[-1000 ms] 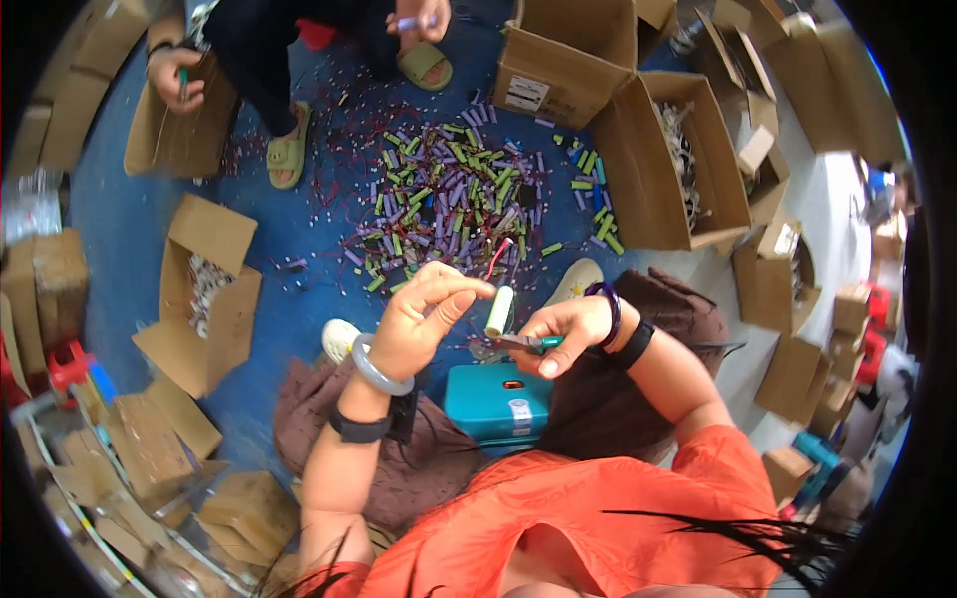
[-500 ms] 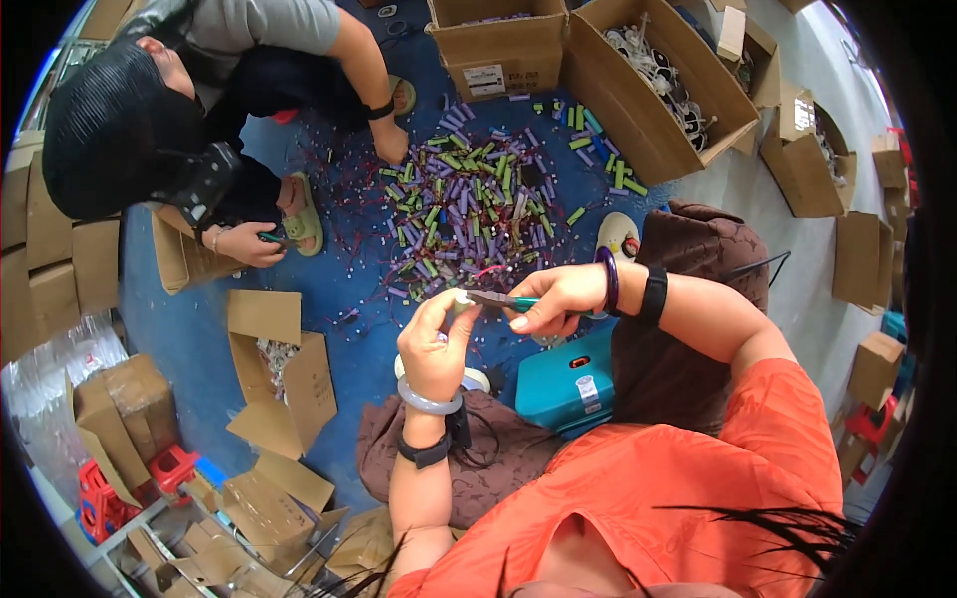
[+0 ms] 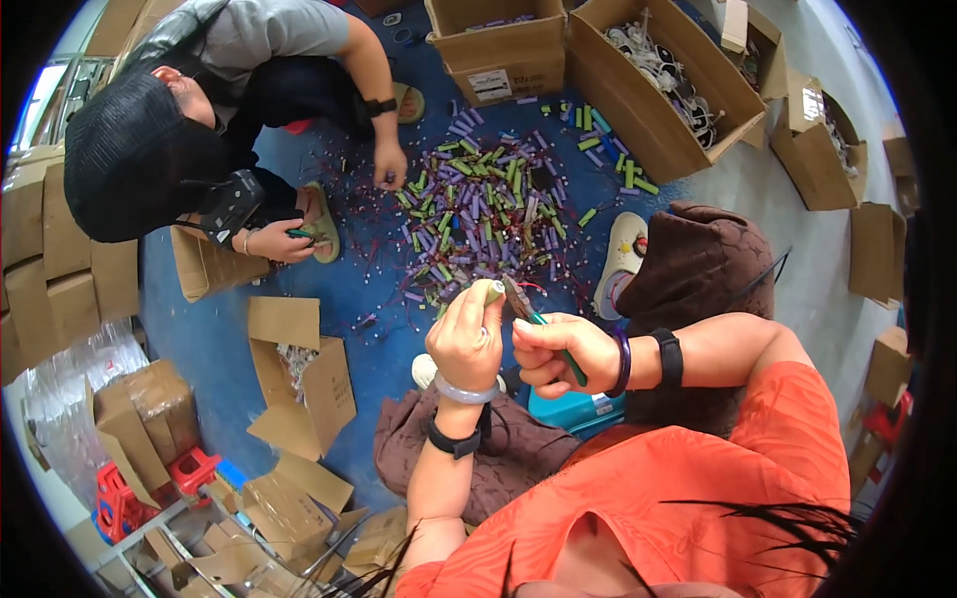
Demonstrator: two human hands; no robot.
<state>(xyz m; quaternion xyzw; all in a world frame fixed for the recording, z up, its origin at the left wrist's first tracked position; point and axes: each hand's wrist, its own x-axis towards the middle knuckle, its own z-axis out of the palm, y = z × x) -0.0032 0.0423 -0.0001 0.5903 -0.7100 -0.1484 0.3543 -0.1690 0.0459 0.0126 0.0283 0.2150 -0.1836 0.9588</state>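
Note:
My left hand [image 3: 467, 339] grips a small pale cylindrical cell [image 3: 490, 290] upright at chest height. My right hand [image 3: 558, 351] holds green-handled cutting pliers [image 3: 533, 317], their jaws touching the top of the cell. Beyond my hands a heap of green and purple cylindrical cells [image 3: 488, 209] with loose wires lies on the blue floor. A teal box [image 3: 578, 411] sits under my right forearm.
Another person [image 3: 199, 130] crouches at the upper left, one hand [image 3: 391, 165] reaching into the heap. Open cardboard boxes [image 3: 638, 80] of parts stand at the top and right. An open box [image 3: 299, 379] and flattened cartons lie at the left. A sandalled foot [image 3: 623, 254] rests beside the heap.
My hands came closer together and the pliers' jaws reached the cell's top. My view swung so the other person now fills the upper left, their hand at the heap.

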